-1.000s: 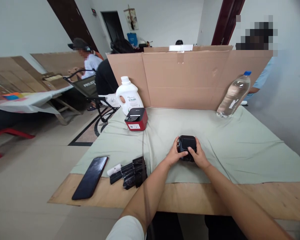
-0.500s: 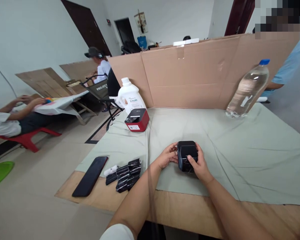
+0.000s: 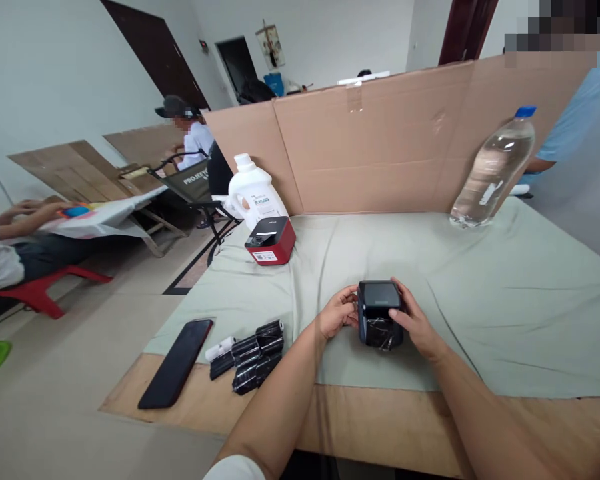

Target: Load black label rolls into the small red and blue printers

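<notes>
Black device [image 3: 381, 328]: boxy, glossy on top, with crinkled clear film on the lower front; held between both hands over the cloth, right of centre; cannot tell whether resting on the cloth or raised slightly.
Left hand [image 3: 337, 313]: close in at the device's left side, fingers bent and slightly parted, tips against the casing and partly hidden by it.
Right hand [image 3: 419, 327]: around the right side, thumb laid on the front, other fingers along the far right edge, gripping the device.
Worktop [image 3: 360, 417]: bare wood along the near edge, covered beyond by grey-green cloth [image 3: 350, 247].
Black rolls [image 3: 257, 353]: bundled in shiny wrap, lying near the left forearm; white roll [image 3: 220, 349] just beside.
Phone [image 3: 176, 363]: dark, lying at far left, partly on cloth, partly on bare wood.
Red-and-black box [image 3: 271, 245]: near the back left, white label on the front, just before the white jug [image 3: 256, 193].
Clear bottle [image 3: 495, 173]: blue-capped, at back right, before the upright cardboard panel [image 3: 370, 160].
Other people [image 3: 196, 143]: seated beyond at left, one on a red stool [image 3: 47, 290].
</notes>
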Motion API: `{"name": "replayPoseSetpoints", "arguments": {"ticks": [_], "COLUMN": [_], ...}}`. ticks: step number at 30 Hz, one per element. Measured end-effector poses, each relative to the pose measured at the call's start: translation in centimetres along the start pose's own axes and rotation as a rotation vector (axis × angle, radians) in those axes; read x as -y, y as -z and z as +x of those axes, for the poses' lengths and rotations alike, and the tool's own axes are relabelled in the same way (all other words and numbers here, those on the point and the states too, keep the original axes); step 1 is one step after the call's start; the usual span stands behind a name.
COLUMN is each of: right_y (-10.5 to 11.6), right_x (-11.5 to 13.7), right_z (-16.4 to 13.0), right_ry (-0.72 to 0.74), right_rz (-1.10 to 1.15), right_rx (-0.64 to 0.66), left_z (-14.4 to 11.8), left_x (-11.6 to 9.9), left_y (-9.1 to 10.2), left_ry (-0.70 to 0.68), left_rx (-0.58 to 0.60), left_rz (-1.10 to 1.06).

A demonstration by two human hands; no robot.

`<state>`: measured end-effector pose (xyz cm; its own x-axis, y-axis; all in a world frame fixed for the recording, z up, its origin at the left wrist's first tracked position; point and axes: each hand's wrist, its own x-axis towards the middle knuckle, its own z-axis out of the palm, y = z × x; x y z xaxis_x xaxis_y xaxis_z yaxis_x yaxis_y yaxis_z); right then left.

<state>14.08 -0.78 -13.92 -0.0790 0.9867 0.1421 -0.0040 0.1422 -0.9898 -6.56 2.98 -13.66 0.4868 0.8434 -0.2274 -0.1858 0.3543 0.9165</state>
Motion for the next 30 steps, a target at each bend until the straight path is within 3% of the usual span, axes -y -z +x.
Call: {"name": "replayPoseSetpoints", "arguments": {"ticks": [5, 10, 13, 16, 18, 20, 22, 25, 30], "right_y": [0.3, 0.3, 0.1, 0.0, 0.0, 0.0, 0.0, 0.0, -0.1], "right_x": [0.1, -0.5, -1.1, -1.7, -1.9, -2.0, -2.0, -2.0, -2.0], "right_z": [0.5, 0.6, 0.8, 1.1, 1.2, 1.3, 1.3, 1.4, 1.4], "right_ry": [0.010, 0.009, -0.011, -0.006, 0.014, 0.026, 0.031, 0.034, 0.041], "right_rz": [-0.175, -0.312, -0.421, -0.541, -0.561, -0.565, -0.581, -0.600, -0.624], "right_rx": [-0.222, -0.247, -0.234, -0.235, -0.221, -0.206, -0.202, -0.205, -0.201], "left_z": [-0.6, -0.8, -0.6, -0.7, -1.1, -1.4, -1.7, -1.8, -1.8], "left_x": [-0.4, -0.2, 0.0, -0.1, -0.3, -0.5, -0.6, -0.7, -1.1], "left_y": [-0.3, -0.3, -0.3, -0.6, -1.1, -1.7, -2.3, -2.9, -3.4], "left_ry": [0.024, -0.006, -0.130, -0.358, -0.518, -0.628, -0.656, -0.571, -0.413], "left_rx": [0.064, 0.067, -0.111, -0.411, -0.514, -0.476, -0.366, -0.257, -0.230], "left_rz": [0.093, 0.227, 0.520, 0.785, 0.887, 0.978, 1.061, 1.180, 1.364]}}
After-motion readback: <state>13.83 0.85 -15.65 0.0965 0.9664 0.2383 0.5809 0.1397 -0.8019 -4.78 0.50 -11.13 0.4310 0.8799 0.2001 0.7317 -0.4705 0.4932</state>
